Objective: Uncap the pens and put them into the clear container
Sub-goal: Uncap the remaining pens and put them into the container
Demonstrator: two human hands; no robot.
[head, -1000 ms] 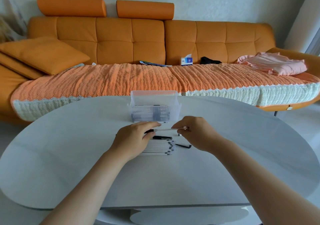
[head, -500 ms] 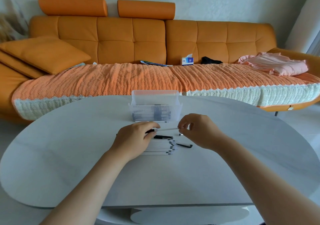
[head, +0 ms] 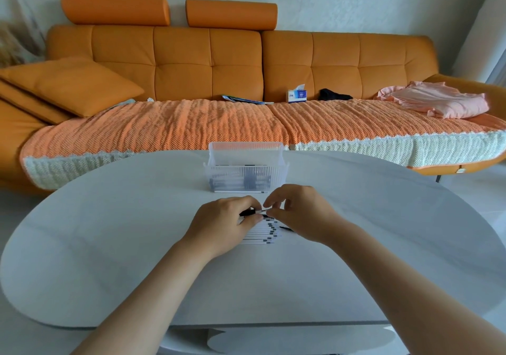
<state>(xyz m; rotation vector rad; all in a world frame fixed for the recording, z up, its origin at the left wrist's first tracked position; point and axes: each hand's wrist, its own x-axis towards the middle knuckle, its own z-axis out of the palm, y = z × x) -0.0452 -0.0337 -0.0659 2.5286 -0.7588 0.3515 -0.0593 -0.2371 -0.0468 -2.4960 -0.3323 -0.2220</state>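
- The wide, oval, pale grey table is smooth, so a dropped pen or cap could roll far across it.
- The clear ribbed plastic container stands just beyond the 2 hands and already holds some pens. A hurried reach could nudge it or miss its opening.
- The left hand pinches the dark end of 1 slim white pen, and the right hand pinches the other end. A crooked pull could jam the cap or let the pen slip free.
- A row of white pens with black tips lies on the table under the hands. A lowered wrist could scatter them.
- A small dark piece, probably a loose cap, lies beside the row. The right hand could sweep it away.
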